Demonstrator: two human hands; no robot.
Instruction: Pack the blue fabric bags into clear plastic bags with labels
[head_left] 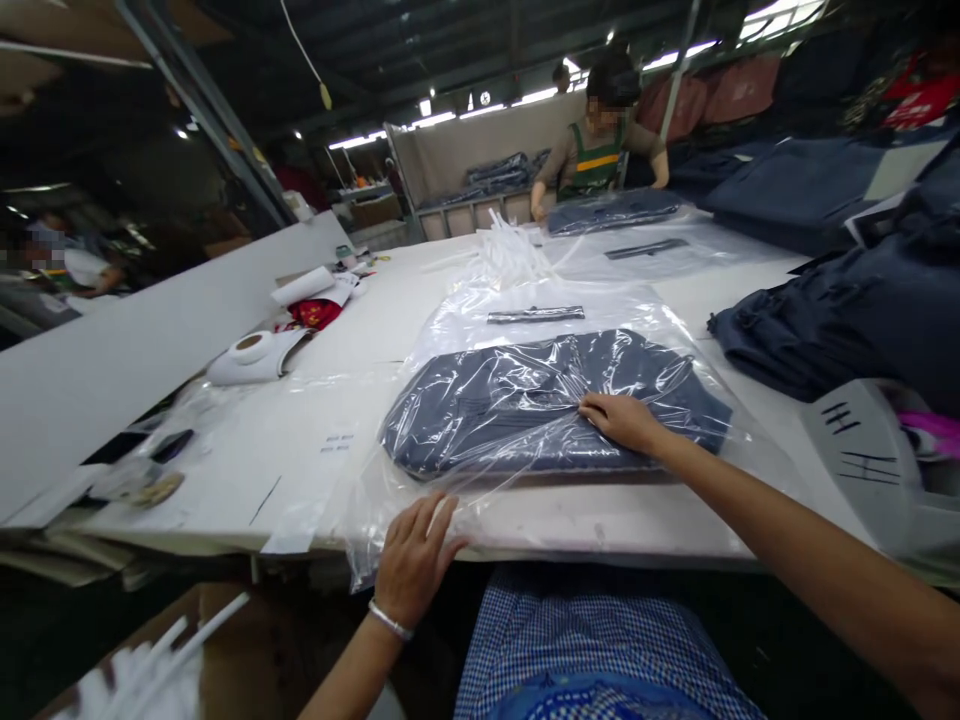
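Observation:
A folded dark blue garment (480, 400) lies inside a clear plastic bag (525, 490) on the white table in front of me. Over the middle of the garment, my right hand (619, 420) is closed, with thumb and finger pinching the film of the bag. My left hand (416, 550) rests at the table's front edge, fingers stretched out and the thumb apart, touching the bag's near left part. A dark strip (535, 314) shows through the film beyond the garment.
White strips (514, 250) lie bunched behind the bag. Dark blue garments (847, 310) are piled at right, near a white sheet with black marks (862, 450). A tape roll (251, 346) sits at left. Across the table a co-worker (596, 160) handles another bagged garment (615, 210).

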